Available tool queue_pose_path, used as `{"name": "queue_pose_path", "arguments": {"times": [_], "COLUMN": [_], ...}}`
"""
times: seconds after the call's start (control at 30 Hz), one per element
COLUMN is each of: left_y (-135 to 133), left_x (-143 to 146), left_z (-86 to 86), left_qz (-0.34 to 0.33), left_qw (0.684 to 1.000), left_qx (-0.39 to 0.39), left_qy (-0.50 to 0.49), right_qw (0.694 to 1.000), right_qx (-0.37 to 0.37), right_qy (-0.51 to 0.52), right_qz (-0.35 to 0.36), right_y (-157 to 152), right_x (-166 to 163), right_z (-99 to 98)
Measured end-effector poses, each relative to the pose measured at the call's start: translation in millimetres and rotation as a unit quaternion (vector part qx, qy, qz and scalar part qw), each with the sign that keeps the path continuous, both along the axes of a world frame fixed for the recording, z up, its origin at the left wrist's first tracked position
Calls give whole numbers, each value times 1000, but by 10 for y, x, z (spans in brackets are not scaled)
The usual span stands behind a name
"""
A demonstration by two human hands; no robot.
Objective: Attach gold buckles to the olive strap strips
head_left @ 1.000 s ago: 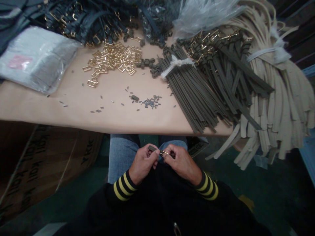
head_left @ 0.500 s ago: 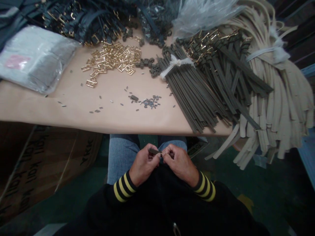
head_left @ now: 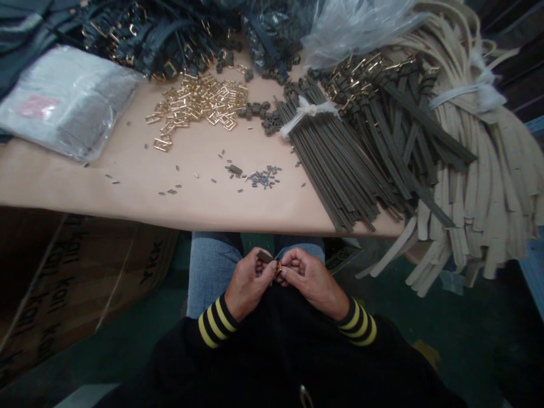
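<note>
Above my lap, my left hand (head_left: 250, 282) pinches a dark olive strap (head_left: 265, 257) whose short end pokes out past the fingers. A small gold buckle (head_left: 278, 268) sits at the strap's other end, between both sets of fingertips. My right hand (head_left: 313, 281) is closed with thumb and fingertips on the buckle. Most of the strap is hidden by my fingers. On the table beyond lie a heap of small metal pieces (head_left: 263, 178), a short olive piece (head_left: 234, 169) and a pile of gold buckles (head_left: 202, 99).
A tied bundle of olive straps (head_left: 327, 158) lies at the table's (head_left: 127, 187) right, beside buckled straps (head_left: 399, 113) and beige straps (head_left: 480, 164) hanging over the edge. Dark blue straps (head_left: 148, 39) and a plastic-wrapped packet (head_left: 68, 102) are at left. A cardboard box (head_left: 110, 277) stands below.
The buckle has turned between my fingertips and its gold shows more now. My right fingers have shifted and opened out slightly. The view has moved a little.
</note>
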State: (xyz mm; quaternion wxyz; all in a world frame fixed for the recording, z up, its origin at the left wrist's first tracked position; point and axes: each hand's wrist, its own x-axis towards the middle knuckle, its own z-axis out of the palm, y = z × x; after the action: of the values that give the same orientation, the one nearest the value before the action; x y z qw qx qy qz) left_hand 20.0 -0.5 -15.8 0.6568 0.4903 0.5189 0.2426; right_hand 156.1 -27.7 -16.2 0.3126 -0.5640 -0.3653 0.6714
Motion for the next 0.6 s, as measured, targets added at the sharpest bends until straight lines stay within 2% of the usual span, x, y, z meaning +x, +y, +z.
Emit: {"name": "queue_pose_path", "arguments": {"times": [0.17,0.23,0.33,0.47,0.6], "left_y": [-30,-35,-21,39,80], "left_x": [-14,-21,-42,-97,-151], "left_z": [34,74,143,191,161], "left_qz": [-27,-39,-55,-89,-77], "left_qw": [993,993,997,988,972], "left_qx": [90,92,50,-49,-131], "left_qy": [69,63,1,-113,-181], "right_qw": [1000,1000,1000,995,985], "right_qx": [-28,-27,-25,-56,-104], "right_qy": [6,-3,18,87,136], "right_qz": [-4,3,-1,8,25], "right_y": [38,61,87,95,84], "right_x": [-17,2,69,162,152], "right_z": [-7,27,78,108,95]}}
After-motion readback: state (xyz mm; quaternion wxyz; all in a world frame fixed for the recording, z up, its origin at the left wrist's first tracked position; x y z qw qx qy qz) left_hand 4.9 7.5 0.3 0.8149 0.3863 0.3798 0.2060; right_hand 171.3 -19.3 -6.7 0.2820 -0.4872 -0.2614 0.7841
